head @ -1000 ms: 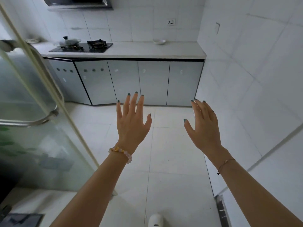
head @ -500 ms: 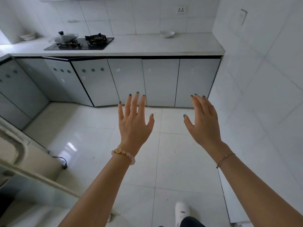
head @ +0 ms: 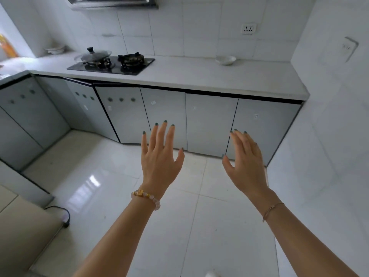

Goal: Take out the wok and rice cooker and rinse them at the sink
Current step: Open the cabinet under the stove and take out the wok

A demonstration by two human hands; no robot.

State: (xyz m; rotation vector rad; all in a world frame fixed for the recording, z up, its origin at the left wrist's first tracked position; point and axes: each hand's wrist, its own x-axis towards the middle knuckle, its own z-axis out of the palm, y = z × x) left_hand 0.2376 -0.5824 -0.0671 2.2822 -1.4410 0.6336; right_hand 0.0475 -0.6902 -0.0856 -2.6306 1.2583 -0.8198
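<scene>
Since the earlier frame I am closing on the cabinet doors (head: 209,120). My left hand (head: 159,160) and right hand (head: 246,166) are hovering spread-fingered, holding nothing. Beyond, the lidded wok (head: 92,55) is sitting on the gas hob (head: 111,65). I am judging it heavy and rigid with a loose, fragile lid, so I am planning to lift by the lid knob (head: 90,49) first. No rice cooker is showing.

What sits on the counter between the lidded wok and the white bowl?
Head view: right of the wok, only the hob's second burner, with no pot on it, then bare countertop up to the bowl.
</scene>
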